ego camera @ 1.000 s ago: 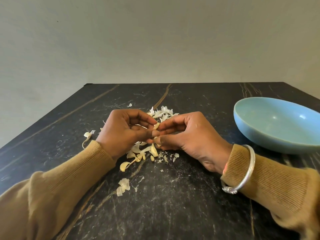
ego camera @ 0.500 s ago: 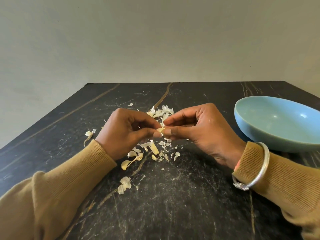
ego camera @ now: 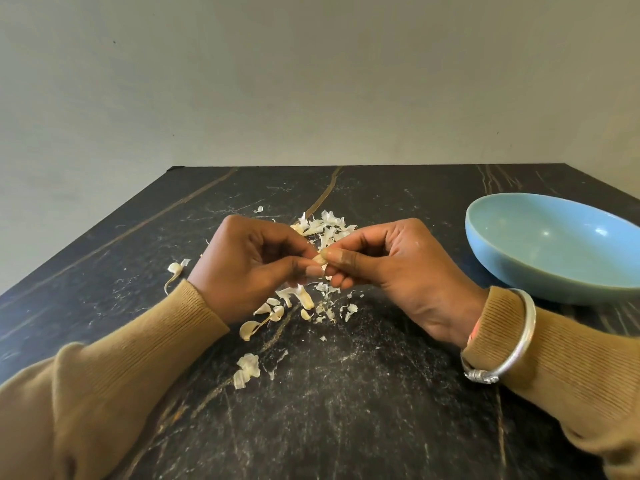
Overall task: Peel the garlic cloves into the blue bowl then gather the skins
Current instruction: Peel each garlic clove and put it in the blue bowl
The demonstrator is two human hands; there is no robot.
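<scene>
Both hands meet above the middle of the black table. My left hand (ego camera: 249, 265) and my right hand (ego camera: 391, 265) pinch one small pale garlic clove (ego camera: 319, 260) between thumbs and fingertips; most of the clove is hidden by the fingers. White garlic skins (ego camera: 325, 226) lie in a heap just behind the hands, and more skins and pieces (ego camera: 294, 303) are scattered under and in front of them. The blue bowl (ego camera: 519, 268) stands at the right; the part of its inside that I see holds nothing.
The dark marble table (ego camera: 346, 410) has its far edge near a plain wall. Stray skins lie at the left (ego camera: 175, 270) and in front (ego camera: 247, 370). A silver bangle (ego camera: 512, 341) sits on my right wrist, close to the bowl's rim.
Both hands have lifted slightly with the clove. My right hand and wrist have shifted to the right, toward the bowl, and the fingers have reworked their pinch.
</scene>
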